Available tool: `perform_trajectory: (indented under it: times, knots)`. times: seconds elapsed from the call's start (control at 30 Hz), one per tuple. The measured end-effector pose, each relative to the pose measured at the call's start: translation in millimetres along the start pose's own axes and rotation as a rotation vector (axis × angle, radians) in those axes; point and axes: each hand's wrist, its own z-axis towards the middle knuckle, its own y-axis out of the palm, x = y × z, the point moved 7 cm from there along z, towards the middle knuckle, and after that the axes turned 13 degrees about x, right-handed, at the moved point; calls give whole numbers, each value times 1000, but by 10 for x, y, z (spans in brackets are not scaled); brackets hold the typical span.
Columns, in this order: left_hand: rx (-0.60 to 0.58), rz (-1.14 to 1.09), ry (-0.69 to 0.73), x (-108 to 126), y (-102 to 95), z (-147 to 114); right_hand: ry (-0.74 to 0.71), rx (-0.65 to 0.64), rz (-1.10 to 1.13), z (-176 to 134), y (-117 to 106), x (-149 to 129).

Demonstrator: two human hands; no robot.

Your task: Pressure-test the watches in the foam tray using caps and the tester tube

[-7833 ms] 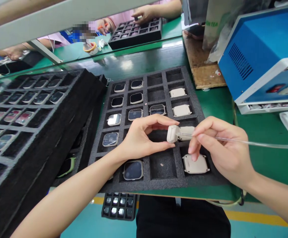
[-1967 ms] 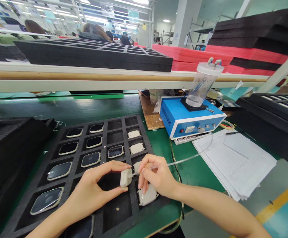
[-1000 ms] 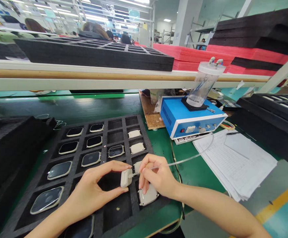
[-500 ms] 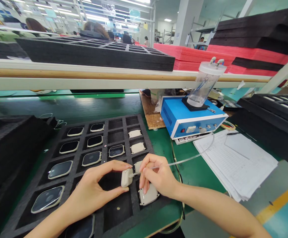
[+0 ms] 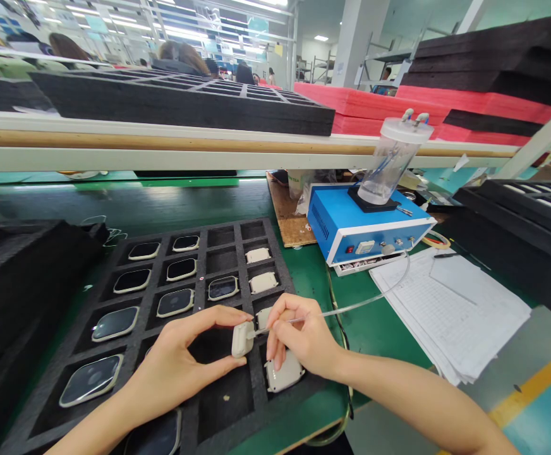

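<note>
My left hand (image 5: 187,357) pinches an off-white watch case (image 5: 241,340) by its edges between thumb and fingers, side-on above the black foam tray (image 5: 199,316). Closed round a thin clear tube (image 5: 351,308), my right hand (image 5: 301,332) holds its tip at the watch case's right side; the exact contact is too small to make out. Below that hand, an off-white watch housing (image 5: 282,374) lies in a compartment, partly covered by the fingers. Watches with dark screens (image 5: 117,323) fill the tray's left columns. More off-white housings (image 5: 263,282) sit in the right column.
The tube runs to a blue dispensing machine (image 5: 370,221) bearing a clear cylinder (image 5: 393,164). Papers (image 5: 455,316) with a pen lie right. Black foam trays (image 5: 14,303) stand left. Across the back runs a shelf (image 5: 162,155) with black and red foam. People sit in the distance.
</note>
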Motion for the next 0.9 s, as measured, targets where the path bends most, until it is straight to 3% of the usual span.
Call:
perform_trajectory:
  times: [0.6,0.77,0.9]
  knots:
    - [0,-68,-48,-21,12,-10,-13,-1,-14,-12,-7,1]
    - [31,-331,-288,-118,16,-20,-173,124,48,-50,-126,-102]
    - [191,-636,-589,-311,-9,46,-190,148,51,-52,-154,-121]
